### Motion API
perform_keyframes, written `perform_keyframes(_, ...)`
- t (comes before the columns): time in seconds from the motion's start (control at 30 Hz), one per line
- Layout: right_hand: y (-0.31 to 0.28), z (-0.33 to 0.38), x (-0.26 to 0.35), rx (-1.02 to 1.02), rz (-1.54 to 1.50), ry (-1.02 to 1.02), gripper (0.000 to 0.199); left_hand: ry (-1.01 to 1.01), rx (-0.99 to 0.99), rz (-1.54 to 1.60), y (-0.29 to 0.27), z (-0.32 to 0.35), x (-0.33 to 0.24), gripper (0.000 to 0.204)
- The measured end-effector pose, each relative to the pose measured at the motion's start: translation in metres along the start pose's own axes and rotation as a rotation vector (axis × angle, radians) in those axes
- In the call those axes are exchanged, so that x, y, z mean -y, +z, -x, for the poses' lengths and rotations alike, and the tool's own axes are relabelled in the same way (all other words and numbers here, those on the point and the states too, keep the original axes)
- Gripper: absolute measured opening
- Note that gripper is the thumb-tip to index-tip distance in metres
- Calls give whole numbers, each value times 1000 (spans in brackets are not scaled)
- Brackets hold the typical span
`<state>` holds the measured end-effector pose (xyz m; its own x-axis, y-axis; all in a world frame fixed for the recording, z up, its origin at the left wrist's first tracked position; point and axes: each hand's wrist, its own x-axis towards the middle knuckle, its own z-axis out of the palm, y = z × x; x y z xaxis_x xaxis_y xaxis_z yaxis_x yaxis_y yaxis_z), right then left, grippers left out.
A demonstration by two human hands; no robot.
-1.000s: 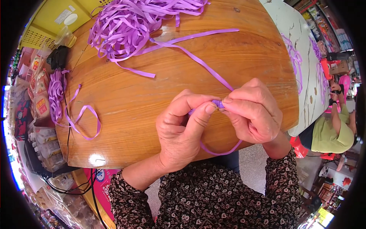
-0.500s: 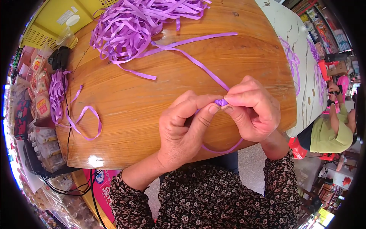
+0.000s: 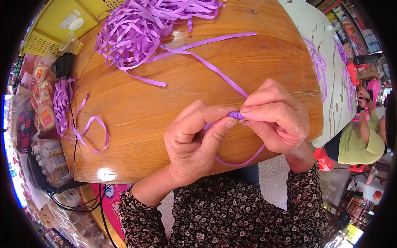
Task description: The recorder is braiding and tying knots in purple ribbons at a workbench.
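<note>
Between my two hands, above the near part of the wooden table (image 3: 136, 107), a purple ribbon (image 3: 223, 78) is pinched at a small purple piece (image 3: 236, 115), which could be a knot or a clasp; the fingertips partly cover it. My left hand (image 3: 198, 142) is closed on its left end with thumb and forefinger. The right hand (image 3: 277, 118) pinches the ribbon at the other end. One length runs up and left toward a big heap of purple ribbons (image 3: 136, 33); a loop of it hangs below my hands.
At the left edge lie a bundle of purple ribbon (image 3: 62, 101), a black object (image 3: 63, 65) and packaged goods (image 3: 45, 111). A yellow crate (image 3: 78, 16) and a clear cup (image 3: 71, 43) stand at the far left. A marble-patterned table (image 3: 331, 82) adjoins on the right; beyond it is another person (image 3: 362, 142).
My hands have drawn slightly apart, the left one shifting left and the right one a little right. More of the small purple piece shows between the fingertips.
</note>
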<state>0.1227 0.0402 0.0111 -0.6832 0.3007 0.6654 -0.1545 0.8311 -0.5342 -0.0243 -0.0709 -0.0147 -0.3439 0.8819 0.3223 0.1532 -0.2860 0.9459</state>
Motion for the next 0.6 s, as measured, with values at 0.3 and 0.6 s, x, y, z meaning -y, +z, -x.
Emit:
perform_keyframes(0.3, 1, 4, 2, -124, -131, 102, 20, -261, -122, 551, 3, 2, -1, 7)
perform_keyframes(0.6, 3, 0, 7, -33, 14, 55, 21, -255, -63, 438, 4, 6, 3, 8)
